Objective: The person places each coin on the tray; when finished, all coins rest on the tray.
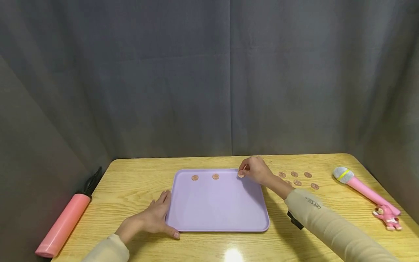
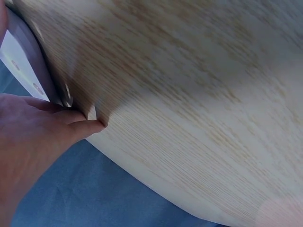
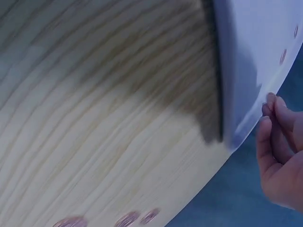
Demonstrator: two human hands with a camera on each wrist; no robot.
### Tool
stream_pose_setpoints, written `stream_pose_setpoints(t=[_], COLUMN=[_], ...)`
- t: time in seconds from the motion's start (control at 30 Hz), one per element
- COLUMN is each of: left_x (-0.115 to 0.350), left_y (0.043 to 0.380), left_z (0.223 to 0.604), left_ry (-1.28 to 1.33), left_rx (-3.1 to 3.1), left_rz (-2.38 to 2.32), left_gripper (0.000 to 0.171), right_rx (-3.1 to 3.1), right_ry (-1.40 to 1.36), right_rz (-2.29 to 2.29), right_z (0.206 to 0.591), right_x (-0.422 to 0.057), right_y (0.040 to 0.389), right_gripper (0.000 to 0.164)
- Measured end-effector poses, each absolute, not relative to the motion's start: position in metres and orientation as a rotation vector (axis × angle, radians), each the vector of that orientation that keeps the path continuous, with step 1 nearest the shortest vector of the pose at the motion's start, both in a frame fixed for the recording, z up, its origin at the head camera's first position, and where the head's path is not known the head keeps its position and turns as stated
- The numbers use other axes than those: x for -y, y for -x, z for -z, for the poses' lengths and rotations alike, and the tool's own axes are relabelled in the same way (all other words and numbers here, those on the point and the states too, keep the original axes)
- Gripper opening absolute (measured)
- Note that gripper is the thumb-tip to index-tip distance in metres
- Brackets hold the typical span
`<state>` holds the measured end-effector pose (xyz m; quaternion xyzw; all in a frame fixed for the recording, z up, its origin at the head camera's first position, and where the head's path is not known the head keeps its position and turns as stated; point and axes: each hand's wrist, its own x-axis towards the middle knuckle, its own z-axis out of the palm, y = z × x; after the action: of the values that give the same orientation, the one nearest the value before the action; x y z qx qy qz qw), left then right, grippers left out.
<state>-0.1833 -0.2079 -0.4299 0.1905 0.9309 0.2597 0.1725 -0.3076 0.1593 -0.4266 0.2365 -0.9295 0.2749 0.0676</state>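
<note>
Coins (image 1: pixel 215 176): two on tray (image 1: pixel 217 207), six beside, right hand (image 1: pixel 256 170) pinches one.

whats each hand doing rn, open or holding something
Left hand: open, touching the left edge of the tray.
Right hand: closed, pinching a coin at the tray's far right corner.

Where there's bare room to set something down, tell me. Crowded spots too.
Free: the tray in front of its two coins; the table between the pink cylinder and the left grip. Crowded: the tray's far right corner, where the right grip pinches a coin; right of the tray: loose coins, microphone, pink toy.
</note>
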Motion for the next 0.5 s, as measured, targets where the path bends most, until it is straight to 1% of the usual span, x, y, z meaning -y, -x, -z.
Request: stream_pose_setpoints(t=[0.2, 0.5], left_x=[0.207, 0.207], left_y=[0.183, 0.183], left_z=[0.431, 0.430], left_ry=[-0.537, -0.526], left_rx=[-2.645, -2.634], left_rz=[-0.740, -0.745], left_gripper=[0.141, 0.140], right_rx=[2.886, 2.904], right_ry=[-0.675, -0.542], right_rz=[-0.766, -0.750], right_z=[0.432, 0.443], right_x=[-0.141, -0.140], right_y=[0.304, 0.307], right_gripper=[0.009, 0.006])
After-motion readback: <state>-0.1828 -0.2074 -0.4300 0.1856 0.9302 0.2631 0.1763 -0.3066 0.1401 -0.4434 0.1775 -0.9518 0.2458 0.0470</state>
